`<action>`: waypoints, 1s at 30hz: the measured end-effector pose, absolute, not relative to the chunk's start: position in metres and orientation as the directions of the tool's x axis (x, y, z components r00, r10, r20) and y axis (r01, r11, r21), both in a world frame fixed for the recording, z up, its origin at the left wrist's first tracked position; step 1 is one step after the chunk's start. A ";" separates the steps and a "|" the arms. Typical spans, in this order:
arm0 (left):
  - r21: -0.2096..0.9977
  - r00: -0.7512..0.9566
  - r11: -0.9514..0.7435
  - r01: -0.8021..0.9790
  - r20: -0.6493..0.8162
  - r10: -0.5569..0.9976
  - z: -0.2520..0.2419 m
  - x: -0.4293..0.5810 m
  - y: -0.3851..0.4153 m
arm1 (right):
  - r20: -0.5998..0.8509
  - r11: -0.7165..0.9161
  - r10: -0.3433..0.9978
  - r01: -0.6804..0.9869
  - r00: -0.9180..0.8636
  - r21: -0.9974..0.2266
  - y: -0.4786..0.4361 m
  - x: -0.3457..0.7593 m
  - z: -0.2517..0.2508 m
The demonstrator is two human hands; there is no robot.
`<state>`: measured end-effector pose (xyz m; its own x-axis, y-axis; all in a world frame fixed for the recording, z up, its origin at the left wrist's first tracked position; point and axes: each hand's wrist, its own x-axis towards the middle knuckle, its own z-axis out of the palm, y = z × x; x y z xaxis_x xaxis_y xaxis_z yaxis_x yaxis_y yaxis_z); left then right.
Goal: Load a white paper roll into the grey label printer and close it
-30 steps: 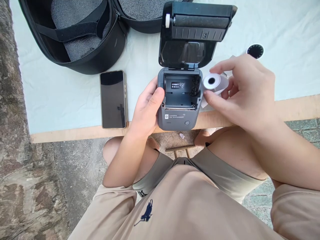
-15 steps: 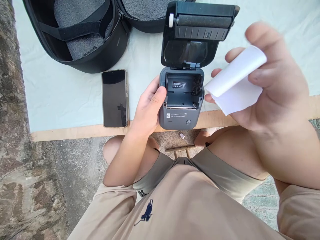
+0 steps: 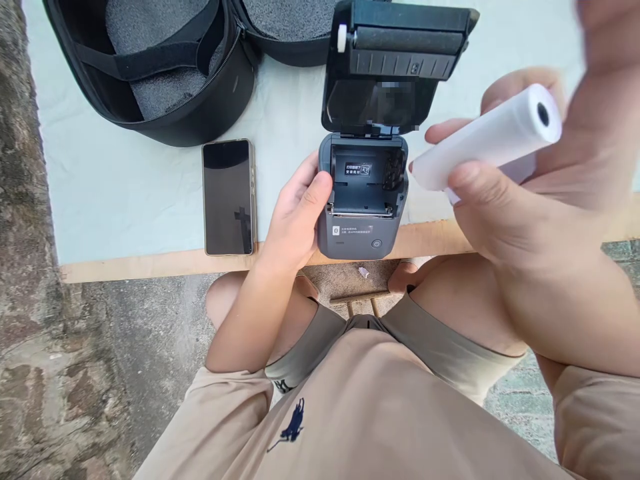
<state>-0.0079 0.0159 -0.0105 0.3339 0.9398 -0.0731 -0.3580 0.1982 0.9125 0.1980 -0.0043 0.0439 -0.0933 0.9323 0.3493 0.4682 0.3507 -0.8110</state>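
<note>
My left hand (image 3: pixel 303 207) grips the left side of a dark grey portable label printer (image 3: pixel 353 240) at the table's front edge, thumb on its rim. The printer's lid (image 3: pixel 387 73) is flipped up, with a black roller across it, and no roll lies in the open paper bay (image 3: pixel 363 180). In my right hand (image 3: pixel 505 193) is a white paper roll (image 3: pixel 483 143), pinched between thumb and fingers, tilted, just right of the printer and apart from it. The roll's dark core hole faces up and right; its loose paper end is mostly hidden behind my hand.
A smartphone (image 3: pixel 229 197) with a dark screen lies left of the printer. Behind it stands an unzipped black case (image 3: pixel 210 107) with grey foam and a strap inside. The pale cloth (image 3: pixel 125 193) covers the table up to its wooden front edge (image 3: pixel 150 262).
My right hand has turned the paper roll, so its core end now shows and the loose flap has swung behind. My left hand and the printer stay put.
</note>
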 end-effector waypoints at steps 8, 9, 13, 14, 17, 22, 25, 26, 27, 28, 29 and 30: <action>0.916 0.279 0.160 -0.367 -0.055 0.959 -0.013 -0.009 0.015 | 0.454 0.575 0.814 0.610 -0.361 -0.546 0.006 0.179 0.035; 0.918 0.280 0.167 -0.359 -0.064 0.958 -0.012 -0.009 0.015 | 0.448 0.591 0.801 0.645 -0.397 -0.485 0.007 0.175 0.034; 0.906 0.315 0.185 -0.381 -0.061 0.947 -0.014 -0.010 0.015 | 0.466 0.575 0.780 0.773 -0.418 -0.269 0.007 0.164 0.037; 0.901 0.321 0.186 -0.391 -0.055 0.945 -0.014 -0.010 0.015 | 0.454 0.550 0.793 0.797 -0.406 -0.247 0.006 0.163 0.038; 0.898 0.328 0.184 -0.400 -0.047 0.943 -0.016 -0.010 0.015 | 0.376 0.466 0.854 0.850 -0.360 -0.245 0.004 0.162 0.044; 0.906 0.337 0.163 -0.390 -0.024 0.941 -0.018 -0.011 0.013 | 0.383 0.464 0.851 0.856 -0.361 -0.226 0.002 0.163 0.047; 0.928 0.331 0.104 -0.359 0.023 0.943 -0.030 -0.013 0.016 | 0.432 0.538 0.801 0.816 -0.415 -0.213 0.002 0.164 0.045; 0.939 0.338 0.071 -0.337 0.051 0.940 -0.036 -0.013 0.018 | 0.456 0.570 0.777 0.793 -0.434 -0.216 0.002 0.164 0.044; 0.944 0.341 0.009 -0.330 0.110 0.933 -0.042 -0.014 0.020 | 0.474 0.596 0.757 0.772 -0.449 -0.222 0.001 0.165 0.043; 0.947 0.347 -0.023 -0.321 0.140 0.927 -0.047 -0.015 0.022 | 0.482 0.617 0.744 0.752 -0.463 -0.229 0.001 0.165 0.043; 0.949 0.357 -0.039 -0.314 0.156 0.921 -0.052 -0.016 0.024 | 0.483 0.630 0.737 0.738 -0.473 -0.239 0.001 0.166 0.042; 0.948 0.364 -0.057 -0.314 0.176 0.915 -0.056 -0.017 0.025 | 0.481 0.636 0.737 0.730 -0.475 -0.252 0.001 0.167 0.042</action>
